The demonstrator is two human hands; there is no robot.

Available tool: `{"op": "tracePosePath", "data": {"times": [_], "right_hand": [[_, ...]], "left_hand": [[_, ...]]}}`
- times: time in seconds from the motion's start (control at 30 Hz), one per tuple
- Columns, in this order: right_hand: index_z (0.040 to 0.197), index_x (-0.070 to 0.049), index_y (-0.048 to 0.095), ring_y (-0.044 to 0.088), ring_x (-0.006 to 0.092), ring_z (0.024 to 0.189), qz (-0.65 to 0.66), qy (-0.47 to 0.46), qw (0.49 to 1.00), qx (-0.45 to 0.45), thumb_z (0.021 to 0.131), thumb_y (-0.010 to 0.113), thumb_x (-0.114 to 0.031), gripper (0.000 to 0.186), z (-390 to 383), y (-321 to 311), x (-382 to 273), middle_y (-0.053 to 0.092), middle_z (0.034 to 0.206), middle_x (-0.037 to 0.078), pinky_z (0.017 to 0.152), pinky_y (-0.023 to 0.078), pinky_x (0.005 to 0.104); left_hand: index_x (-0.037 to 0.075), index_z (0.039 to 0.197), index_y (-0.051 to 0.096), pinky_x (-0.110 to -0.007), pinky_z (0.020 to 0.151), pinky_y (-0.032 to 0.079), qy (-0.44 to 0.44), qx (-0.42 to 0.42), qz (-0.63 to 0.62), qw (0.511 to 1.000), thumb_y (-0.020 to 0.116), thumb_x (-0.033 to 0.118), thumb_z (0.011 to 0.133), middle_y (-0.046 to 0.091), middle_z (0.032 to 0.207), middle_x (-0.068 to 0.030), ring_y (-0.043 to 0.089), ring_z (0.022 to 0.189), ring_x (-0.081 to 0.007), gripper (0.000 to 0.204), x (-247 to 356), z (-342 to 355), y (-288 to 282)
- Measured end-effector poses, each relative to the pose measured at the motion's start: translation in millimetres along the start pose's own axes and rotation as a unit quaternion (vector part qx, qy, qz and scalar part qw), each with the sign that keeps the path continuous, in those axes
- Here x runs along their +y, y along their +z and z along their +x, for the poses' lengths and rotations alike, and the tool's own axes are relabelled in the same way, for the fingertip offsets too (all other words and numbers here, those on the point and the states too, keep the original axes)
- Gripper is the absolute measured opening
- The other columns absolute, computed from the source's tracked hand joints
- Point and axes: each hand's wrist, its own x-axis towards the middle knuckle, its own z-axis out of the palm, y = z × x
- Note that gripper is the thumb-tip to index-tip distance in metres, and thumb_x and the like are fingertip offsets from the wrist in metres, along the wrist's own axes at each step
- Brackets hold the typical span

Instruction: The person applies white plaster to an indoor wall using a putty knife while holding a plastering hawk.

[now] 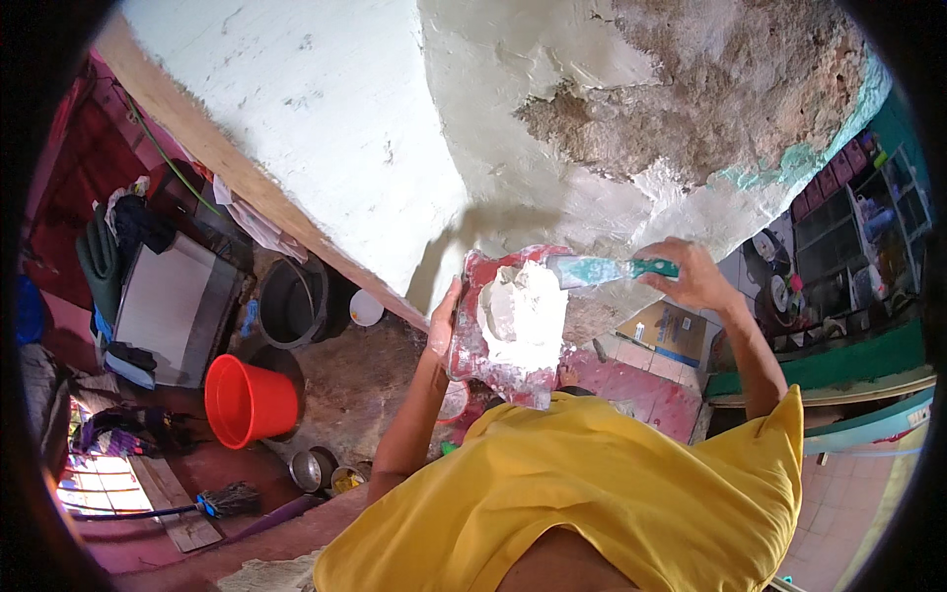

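My left hand (444, 321) is closed on the left edge of a red plaster board (464, 345), a flat piece smeared with white. A thick heap of white plaster (523, 321) lies on it. In my right hand (695, 276) is a putty knife (612, 269) with a green, plaster-stained handle. Its blade points left and reaches the right side of the heap. Just beyond both hands stands a wall (523, 128), partly coated with smooth grey-white plaster. A rough brown bare patch (710, 89) shows at its upper right, with some turquoise paint beside it.
Down on the left are a red bucket (247, 400), a dark tub (293, 301), a metal pot (312, 469) and a broom (229, 499). A white panel (178, 311) leans there among clothes. To the right, a cardboard box (666, 331) sits near shelves (838, 247) full of household items.
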Motion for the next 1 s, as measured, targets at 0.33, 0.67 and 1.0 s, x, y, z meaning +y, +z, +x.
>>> {"op": "tracePosePath", "data": {"times": [0.33, 0.67, 1.0], "right_hand": [[0.103, -0.009, 0.068, 0.058, 0.0253, 0.073, -0.090, -0.106, 0.987, 0.075, 0.073, 0.076, -0.017, 0.032, 8, 1, 15, 0.064, 0.082, 0.009, 0.063, 0.048, 0.0354], [0.106, -0.012, 0.067, 0.057, 0.0242, 0.074, -0.174, -0.203, 0.963, 0.028, 0.074, 0.072, -0.020, 0.033, 25, -13, -20, 0.058, 0.078, 0.005, 0.059, 0.048, 0.0357], [0.100, -0.008, 0.068, 0.057, 0.0258, 0.071, -0.140, -0.126, 0.977, 0.103, 0.070, 0.077, -0.015, 0.032, 21, -12, -25, 0.064, 0.079, 0.008, 0.061, 0.047, 0.0349]], "left_hand": [[0.002, 0.130, 0.048, -0.041, 0.096, 0.047, 0.015, 0.015, 0.075, 0.997, 0.044, 0.038, 0.098, 0.057, 0.125, -0.0134, 0.058, 0.111, -0.0255, 0.048, 2, 3, 7], [0.001, 0.128, 0.049, -0.041, 0.093, 0.049, 0.026, 0.039, 0.060, 0.997, 0.043, 0.035, 0.099, 0.058, 0.122, -0.0143, 0.060, 0.106, -0.0255, 0.045, 2, 0, 16], [0.002, 0.126, 0.051, -0.034, 0.088, 0.051, 0.044, 0.022, 0.095, 0.994, 0.046, 0.035, 0.098, 0.061, 0.117, -0.0101, 0.062, 0.101, -0.0189, 0.043, 16, 2, -12]]}}
